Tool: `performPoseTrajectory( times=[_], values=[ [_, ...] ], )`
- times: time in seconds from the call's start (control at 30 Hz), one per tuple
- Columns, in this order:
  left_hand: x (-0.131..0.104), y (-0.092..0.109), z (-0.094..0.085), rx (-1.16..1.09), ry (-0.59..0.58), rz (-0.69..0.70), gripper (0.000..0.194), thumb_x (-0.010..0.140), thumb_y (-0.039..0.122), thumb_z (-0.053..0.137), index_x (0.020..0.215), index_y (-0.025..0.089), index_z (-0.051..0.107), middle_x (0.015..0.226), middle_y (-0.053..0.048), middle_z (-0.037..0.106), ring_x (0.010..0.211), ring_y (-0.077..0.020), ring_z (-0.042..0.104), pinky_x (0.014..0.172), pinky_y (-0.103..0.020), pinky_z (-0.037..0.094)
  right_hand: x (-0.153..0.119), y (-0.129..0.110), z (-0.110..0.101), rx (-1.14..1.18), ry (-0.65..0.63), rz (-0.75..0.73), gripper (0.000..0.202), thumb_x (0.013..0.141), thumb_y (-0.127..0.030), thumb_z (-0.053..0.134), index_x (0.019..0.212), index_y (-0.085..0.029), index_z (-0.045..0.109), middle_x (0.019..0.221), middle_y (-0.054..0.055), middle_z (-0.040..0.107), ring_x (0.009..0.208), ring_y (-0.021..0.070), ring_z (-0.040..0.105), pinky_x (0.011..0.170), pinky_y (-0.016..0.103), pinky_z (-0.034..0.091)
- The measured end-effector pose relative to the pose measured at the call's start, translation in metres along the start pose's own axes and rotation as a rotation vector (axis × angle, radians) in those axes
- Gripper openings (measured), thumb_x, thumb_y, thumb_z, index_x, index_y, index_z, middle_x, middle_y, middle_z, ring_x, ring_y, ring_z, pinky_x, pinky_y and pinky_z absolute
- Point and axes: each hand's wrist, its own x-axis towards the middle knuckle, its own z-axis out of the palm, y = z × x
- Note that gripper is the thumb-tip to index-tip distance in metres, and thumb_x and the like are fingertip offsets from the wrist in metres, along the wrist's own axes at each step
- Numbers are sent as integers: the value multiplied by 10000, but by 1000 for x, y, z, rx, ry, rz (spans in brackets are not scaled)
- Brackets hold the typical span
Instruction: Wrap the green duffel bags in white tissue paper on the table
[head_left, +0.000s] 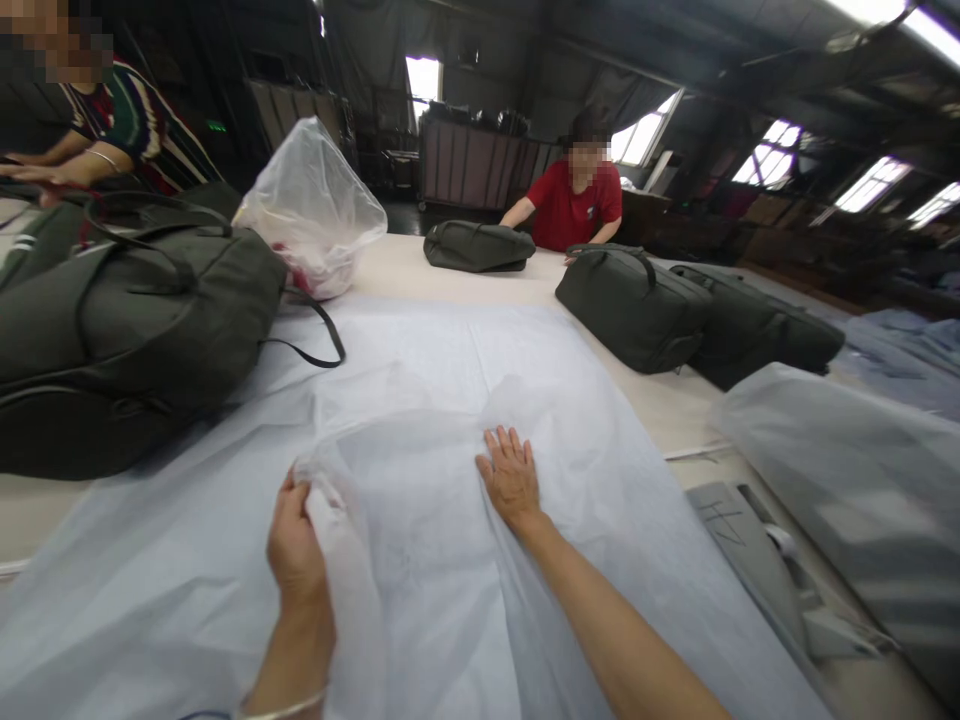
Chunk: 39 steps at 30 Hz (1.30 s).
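Thin whitish sheeting [442, 520] is spread over the table in front of me, wrinkled in places. A bunched edge of a translucent white piece is gripped in my left hand [296, 540], whose fingers are closed round it. My right hand [511, 478] lies palm down on the sheeting to the right, fingers spread and holding nothing. A large dark green bag [142, 320] with a loose strap rests on the sheeting's left part.
Dark green bags [637, 310] lie along the right, another [480, 246] at the far end. A clear plastic bag [311, 200] stands back left. At right are a plastic-covered item [847, 470] and grey pieces [739, 540]. Two people stand across the table.
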Motion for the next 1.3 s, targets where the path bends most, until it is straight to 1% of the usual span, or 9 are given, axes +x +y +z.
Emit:
performPoseTrajectory(
  times=[0.1, 0.23, 0.33, 0.43, 0.53, 0.63, 0.73, 0.93, 1.3],
  values=[
    [-33, -14, 29, 237, -281, 86, 545, 815, 394, 520, 1336, 231, 519, 735, 47, 624, 574, -114, 547, 586, -220, 449, -7, -12, -7, 17, -44, 66, 533, 992, -424, 355, 1467, -189, 405, 1571, 87, 304, 1466, 271, 205, 1176, 485, 120],
    [-58, -31, 40, 1091, -863, 263, 561, 857, 252, 436, 1412, 171, 439, 802, -44, 688, 730, -217, 653, 704, -321, 479, -19, -24, -28, 31, -86, -36, 424, 960, -357, 406, 1281, -177, 617, 1385, 138, 556, 1318, 288, 436, 1066, 434, 315],
    [-66, -26, 36, 1480, -1123, 353, 574, 853, 229, 465, 1418, 133, 431, 1040, -143, 713, 983, -280, 670, 834, -372, 477, -16, -17, -38, 48, -89, -189, 302, 905, -270, 461, 995, -189, 737, 1080, 121, 710, 1105, 265, 567, 965, 387, 391],
    [-65, -5, 48, 1570, -1280, 433, 418, 927, 414, 432, 1195, 166, 635, 988, -133, 728, 969, -298, 681, 815, -384, 495, -9, 0, -28, 55, -65, -327, 339, 886, -272, 473, 1122, -191, 702, 1196, 102, 677, 1183, 257, 531, 1062, 394, 341],
    [-52, 8, 86, 1603, -1229, 664, 497, 990, 426, 292, 884, 178, 710, 893, -122, 725, 879, -277, 696, 785, -391, 506, -6, 11, -9, 21, -80, -395, 444, 885, -282, 476, 1304, -208, 600, 1361, 80, 587, 1319, 254, 437, 1153, 414, 252],
    [-31, -7, 125, 1385, -1123, 1075, 371, 975, 401, 397, 1185, 208, 634, 1238, -115, 649, 1183, -266, 582, 998, -437, 434, -6, 14, 1, 33, -7, -446, 480, 895, -271, 471, 1367, -214, 540, 1415, 65, 542, 1377, 237, 380, 1195, 439, 172],
    [-10, -47, 142, 1247, -1126, 1307, 611, 920, 552, 478, 1452, 264, 395, 1544, -83, 370, 1445, -291, 266, 1169, -556, 198, -6, 16, 1, 43, 48, -457, 538, 906, -257, 458, 1441, -199, 445, 1453, 72, 498, 1425, 219, 308, 1213, 467, 101],
    [7, -108, 119, 1435, -863, 1179, 633, 944, 597, 359, 1474, 252, 367, 1556, -74, 343, 1458, -313, 230, 1146, -631, 194, -12, 7, 0, 26, 5, -250, 587, 938, -230, 411, 1508, -304, 291, 1577, -4, 281, 1485, 254, 140, 1202, 529, 82],
    [7, -111, 106, 1497, -720, 1220, 631, 947, 566, 374, 1458, 196, 400, 1531, -100, 376, 1428, -330, 299, 1129, -631, 241, 1, -1, -5, 103, -35, -24, 526, 963, -281, 393, 1480, -187, 382, 1577, 64, 282, 1478, 270, 171, 1209, 501, 76]
  ],
)
